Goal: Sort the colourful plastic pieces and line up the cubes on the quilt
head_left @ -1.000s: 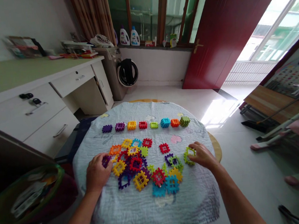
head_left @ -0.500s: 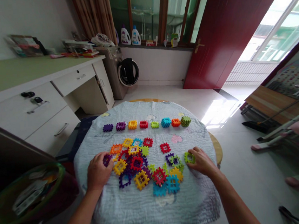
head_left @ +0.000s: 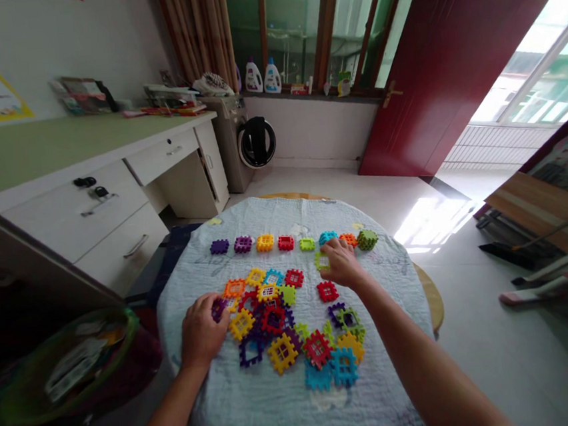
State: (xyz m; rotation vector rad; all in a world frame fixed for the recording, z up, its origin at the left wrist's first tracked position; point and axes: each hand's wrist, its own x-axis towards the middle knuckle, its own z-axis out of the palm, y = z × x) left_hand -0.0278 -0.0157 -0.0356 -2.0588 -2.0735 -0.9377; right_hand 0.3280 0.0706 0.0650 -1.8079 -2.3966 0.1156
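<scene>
My right hand (head_left: 340, 261) is closed on a light green window block (head_left: 321, 261), held between the loose pieces and the back row. In my left hand (head_left: 203, 329) a purple block (head_left: 218, 309) is pinched at the left edge of a mixed pile, where a yellow window block (head_left: 282, 353) and a red block (head_left: 273, 320) lie among several others. Along the back runs a row of sorted blocks: a dark purple one (head_left: 219, 246), a yellow stack (head_left: 265, 243), a red one (head_left: 285, 243), a light green one (head_left: 307, 244) and an olive green stack (head_left: 367, 239). My right hand partly hides the blue and orange stacks.
A pale blue cloth (head_left: 243, 411) covers the round table. At left stand a white desk (head_left: 97, 211) and a green-rimmed bin (head_left: 123, 376). Behind are a washing machine (head_left: 234, 151) with its door ajar and a red door (head_left: 400, 68).
My right hand has carried the light green block from the right side of the table up and left towards the back row. My left hand stays at the pile. The view has shifted slightly.
</scene>
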